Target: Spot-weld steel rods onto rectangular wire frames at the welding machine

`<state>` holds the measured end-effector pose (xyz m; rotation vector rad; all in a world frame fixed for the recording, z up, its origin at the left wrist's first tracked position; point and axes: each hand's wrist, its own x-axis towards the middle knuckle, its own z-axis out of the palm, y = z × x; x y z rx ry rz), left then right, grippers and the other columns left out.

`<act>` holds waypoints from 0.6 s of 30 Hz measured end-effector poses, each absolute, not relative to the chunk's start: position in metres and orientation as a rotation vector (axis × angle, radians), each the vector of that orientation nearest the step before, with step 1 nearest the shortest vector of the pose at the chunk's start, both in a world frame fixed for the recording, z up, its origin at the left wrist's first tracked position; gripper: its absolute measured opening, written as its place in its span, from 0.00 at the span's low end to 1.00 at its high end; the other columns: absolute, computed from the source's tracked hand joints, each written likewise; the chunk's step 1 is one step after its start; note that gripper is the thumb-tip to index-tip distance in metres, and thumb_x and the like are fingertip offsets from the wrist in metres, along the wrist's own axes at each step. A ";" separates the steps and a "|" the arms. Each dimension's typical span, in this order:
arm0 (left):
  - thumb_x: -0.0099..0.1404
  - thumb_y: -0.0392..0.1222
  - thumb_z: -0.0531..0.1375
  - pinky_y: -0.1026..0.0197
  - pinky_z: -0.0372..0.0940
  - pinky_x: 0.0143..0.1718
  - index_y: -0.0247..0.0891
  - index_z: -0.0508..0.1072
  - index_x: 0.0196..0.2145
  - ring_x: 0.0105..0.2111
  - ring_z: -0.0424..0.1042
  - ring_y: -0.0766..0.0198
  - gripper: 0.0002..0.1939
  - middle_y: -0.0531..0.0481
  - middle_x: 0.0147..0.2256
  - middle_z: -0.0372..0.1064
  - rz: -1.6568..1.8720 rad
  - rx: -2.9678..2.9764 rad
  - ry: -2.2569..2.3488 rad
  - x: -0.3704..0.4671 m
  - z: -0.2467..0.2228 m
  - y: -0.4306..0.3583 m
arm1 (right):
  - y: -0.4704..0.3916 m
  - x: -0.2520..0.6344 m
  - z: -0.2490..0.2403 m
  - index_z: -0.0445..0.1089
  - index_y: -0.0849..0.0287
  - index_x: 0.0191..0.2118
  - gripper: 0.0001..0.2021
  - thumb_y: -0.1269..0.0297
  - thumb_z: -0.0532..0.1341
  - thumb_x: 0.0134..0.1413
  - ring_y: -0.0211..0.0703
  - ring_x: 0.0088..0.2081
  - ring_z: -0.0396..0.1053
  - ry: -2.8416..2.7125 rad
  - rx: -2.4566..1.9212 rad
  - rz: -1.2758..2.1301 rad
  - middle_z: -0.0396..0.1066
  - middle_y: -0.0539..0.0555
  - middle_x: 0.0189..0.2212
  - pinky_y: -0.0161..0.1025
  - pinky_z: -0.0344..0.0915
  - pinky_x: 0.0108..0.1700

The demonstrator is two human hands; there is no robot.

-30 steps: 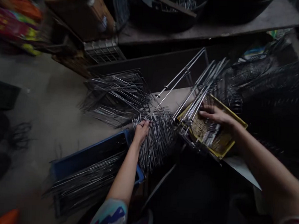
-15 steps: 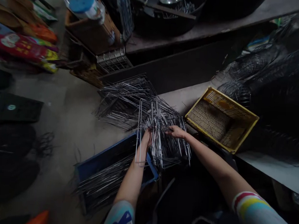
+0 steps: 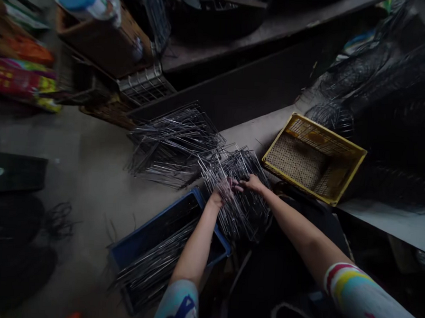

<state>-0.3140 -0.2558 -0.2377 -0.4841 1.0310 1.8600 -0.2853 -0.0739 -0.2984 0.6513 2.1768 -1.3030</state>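
Both left hand [image 3: 225,192] and right hand [image 3: 253,183] are at the wire frames [image 3: 241,215] just left of the yellow crate [image 3: 296,158], set facing each other, presumably to steady the loose pile, though blur and overlapping wire prevent telling whether either is closed.

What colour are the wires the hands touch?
The wires look silvery grey; clearest in the head view.

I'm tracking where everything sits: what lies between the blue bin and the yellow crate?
The head view shows piled wire frames between the blue bin and yellow crate, with the left hand and right hand at them.
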 end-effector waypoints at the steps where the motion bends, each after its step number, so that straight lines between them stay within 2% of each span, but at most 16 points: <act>1: 0.57 0.46 0.66 0.69 0.55 0.14 0.37 0.70 0.39 0.13 0.63 0.71 0.15 0.49 0.25 0.73 1.849 -0.452 1.013 -0.314 -0.242 -0.253 | -0.072 -0.284 -0.300 0.73 0.60 0.43 0.15 0.60 0.66 0.49 0.47 0.40 0.73 2.186 0.686 -1.285 0.76 0.56 0.37 0.39 0.67 0.43; 4: 0.54 0.47 0.66 0.67 0.59 0.16 0.36 0.71 0.41 0.16 0.66 0.66 0.19 0.50 0.22 0.70 1.847 -0.359 0.979 -0.317 -0.252 -0.247 | -0.071 -0.285 -0.295 0.67 0.62 0.52 0.26 0.56 0.66 0.49 0.49 0.45 0.72 2.255 0.785 -1.235 0.73 0.60 0.44 0.42 0.67 0.47; 7: 0.52 0.47 0.66 0.66 0.59 0.16 0.36 0.71 0.41 0.15 0.63 0.67 0.20 0.53 0.18 0.65 1.855 -0.312 0.972 -0.325 -0.255 -0.247 | -0.078 -0.286 -0.278 0.53 0.65 0.63 0.36 0.60 0.65 0.50 0.52 0.55 0.64 2.395 0.832 -1.200 0.61 0.67 0.57 0.46 0.61 0.55; 8: 0.52 0.47 0.66 0.66 0.58 0.15 0.36 0.71 0.40 0.14 0.61 0.68 0.19 0.54 0.17 0.64 1.857 -0.305 0.976 -0.328 -0.255 -0.248 | -0.082 -0.286 -0.270 0.49 0.63 0.65 0.38 0.62 0.64 0.51 0.53 0.58 0.59 2.474 0.789 -1.188 0.55 0.67 0.61 0.47 0.58 0.57; 10: 0.52 0.47 0.65 0.67 0.56 0.14 0.36 0.72 0.37 0.13 0.58 0.69 0.17 0.55 0.15 0.61 1.861 -0.302 0.989 -0.333 -0.253 -0.249 | -0.090 -0.283 -0.253 0.49 0.56 0.66 0.36 0.67 0.61 0.52 0.52 0.62 0.52 2.633 0.600 -1.175 0.48 0.62 0.65 0.48 0.54 0.60; 12: 0.53 0.47 0.64 0.68 0.54 0.13 0.36 0.72 0.35 0.12 0.56 0.71 0.14 0.56 0.15 0.60 1.867 -0.311 1.006 -0.336 -0.251 -0.250 | -0.096 -0.279 -0.239 0.58 0.51 0.61 0.27 0.68 0.58 0.55 0.51 0.61 0.51 2.710 0.335 -1.173 0.51 0.57 0.64 0.47 0.53 0.59; 14: 0.53 0.46 0.64 0.69 0.54 0.13 0.37 0.72 0.33 0.12 0.55 0.71 0.12 0.56 0.15 0.59 1.872 -0.329 1.024 -0.336 -0.249 -0.250 | -0.101 -0.276 -0.230 0.67 0.51 0.53 0.17 0.66 0.57 0.58 0.50 0.58 0.56 2.639 0.197 -1.191 0.61 0.55 0.58 0.44 0.55 0.57; 16: 0.53 0.45 0.63 0.69 0.54 0.13 0.36 0.72 0.34 0.13 0.57 0.70 0.12 0.55 0.16 0.62 1.866 -0.360 1.041 -0.334 -0.248 -0.249 | -0.103 -0.274 -0.228 0.71 0.53 0.47 0.12 0.62 0.57 0.59 0.49 0.52 0.62 2.553 0.210 -1.192 0.69 0.56 0.50 0.41 0.58 0.53; 18: 0.54 0.43 0.62 0.69 0.53 0.13 0.36 0.73 0.37 0.14 0.59 0.70 0.13 0.52 0.19 0.66 1.842 -0.408 1.060 -0.331 -0.249 -0.250 | -0.105 -0.273 -0.229 0.73 0.55 0.43 0.11 0.59 0.56 0.60 0.48 0.46 0.65 2.510 0.355 -1.175 0.72 0.57 0.43 0.39 0.60 0.49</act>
